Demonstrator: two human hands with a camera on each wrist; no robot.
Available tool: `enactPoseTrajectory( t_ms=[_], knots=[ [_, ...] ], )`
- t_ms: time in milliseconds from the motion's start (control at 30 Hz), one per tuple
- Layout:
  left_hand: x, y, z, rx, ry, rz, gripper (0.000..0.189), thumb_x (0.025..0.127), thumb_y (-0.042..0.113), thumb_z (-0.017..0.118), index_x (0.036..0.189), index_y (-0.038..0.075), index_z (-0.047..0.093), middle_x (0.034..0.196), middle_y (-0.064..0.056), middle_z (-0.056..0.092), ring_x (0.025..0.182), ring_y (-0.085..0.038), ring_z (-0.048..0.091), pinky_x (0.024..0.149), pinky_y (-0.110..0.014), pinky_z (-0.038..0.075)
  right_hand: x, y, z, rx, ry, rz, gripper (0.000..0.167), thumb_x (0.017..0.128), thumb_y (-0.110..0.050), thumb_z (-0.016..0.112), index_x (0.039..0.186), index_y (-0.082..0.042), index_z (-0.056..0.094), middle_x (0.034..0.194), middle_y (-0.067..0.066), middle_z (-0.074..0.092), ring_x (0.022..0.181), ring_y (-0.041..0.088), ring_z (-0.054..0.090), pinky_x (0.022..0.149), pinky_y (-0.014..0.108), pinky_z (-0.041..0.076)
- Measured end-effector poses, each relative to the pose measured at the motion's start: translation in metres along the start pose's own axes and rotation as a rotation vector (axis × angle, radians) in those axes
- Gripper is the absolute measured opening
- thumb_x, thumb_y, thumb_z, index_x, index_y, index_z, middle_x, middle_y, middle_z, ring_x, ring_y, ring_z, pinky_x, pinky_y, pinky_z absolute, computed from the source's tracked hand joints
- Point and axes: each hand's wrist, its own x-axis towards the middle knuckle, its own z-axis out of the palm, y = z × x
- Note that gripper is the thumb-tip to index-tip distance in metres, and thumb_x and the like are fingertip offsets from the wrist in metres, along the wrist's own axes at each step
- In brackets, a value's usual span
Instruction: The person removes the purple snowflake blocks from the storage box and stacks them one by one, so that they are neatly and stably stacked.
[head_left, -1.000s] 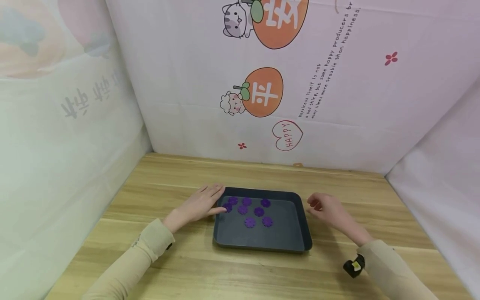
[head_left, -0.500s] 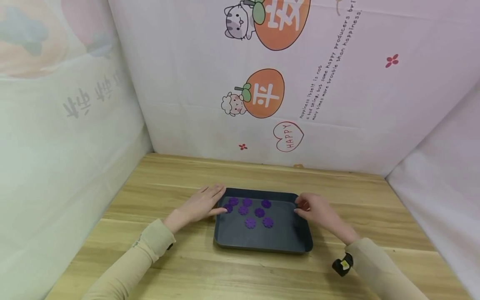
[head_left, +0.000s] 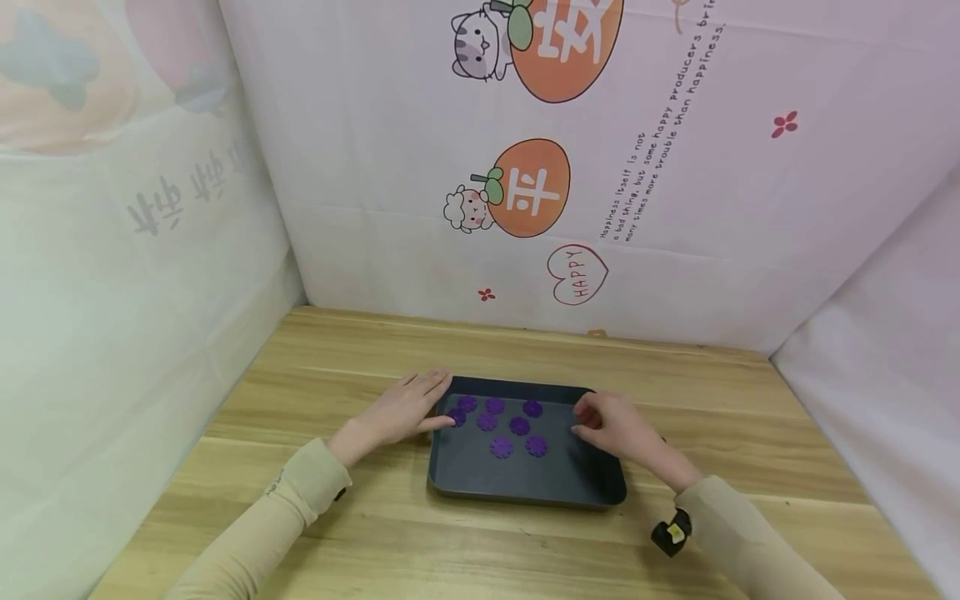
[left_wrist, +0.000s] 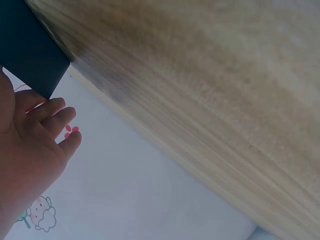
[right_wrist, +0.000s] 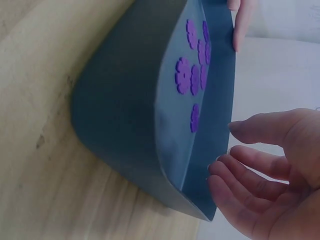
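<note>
Nearest, beige sleeves (head_left: 742, 537) extended over the wooden table (head_left: 420, 554). The right hand (head_left: 613, 428), fingers loosely curved and grasping nothing, hung over the right side of the dark tray (head_left: 517, 485); the left hand (head_left: 396, 410), fingers extended, touched its left rim. Eight purple flower-shaped pieces (head_left: 501, 447) lay inside. Behind hung printed white cloth (head_left: 697, 279).

White cloth back wall (head_left: 375, 142): black lettering (head_left: 663, 125) "Happiness itself is not a bad thing, but some happy producers bri…", "many times more trouble than happiness." | red-outlined heart (head_left: 577, 274): "HAPPY" | lower orange round fruit print (head_left: 531, 187): white "平" | upper orange print (head_left: 566, 54): "安", partly cut | white left cloth (head_left: 187, 292): faint grey characters (head_left: 180, 200), unclear
</note>
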Motion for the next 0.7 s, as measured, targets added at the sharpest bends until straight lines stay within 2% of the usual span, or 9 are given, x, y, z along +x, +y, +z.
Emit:
enactPoseTrajectory(
  t_ms=[367, 700],
  knots=[
    [0.0, 0.002, -0.003, 0.003, -0.019, -0.004, 0.08, 0.1, 0.058, 0.045, 0.156, 0.003, 0.028, 0.162, -0.016, 0.03, 0.15, -0.029, 0.032, 0.125, -0.051, 0.025, -0.001, 0.001, 0.013, 0.045, -0.045, -0.058, 0.017, 0.086, -0.011, 0.075, 0.097, -0.001, 0.067, 0.083, 0.003, 0.07, 0.072, 0.006, 0.063, 0.063, 0.017, 0.052],
    [-0.001, 0.004, -0.004, -0.003, -0.015, -0.009, 0.079, 0.1, 0.057, 0.045, 0.156, 0.003, 0.029, 0.161, -0.017, 0.033, 0.15, -0.03, 0.033, 0.125, -0.052, 0.025, 0.002, -0.007, 0.017, 0.092, -0.108, -0.071, 0.017, 0.086, -0.011, 0.075, 0.097, -0.001, 0.067, 0.084, 0.004, 0.071, 0.074, 0.006, 0.063, 0.063, 0.016, 0.052]
  ],
)
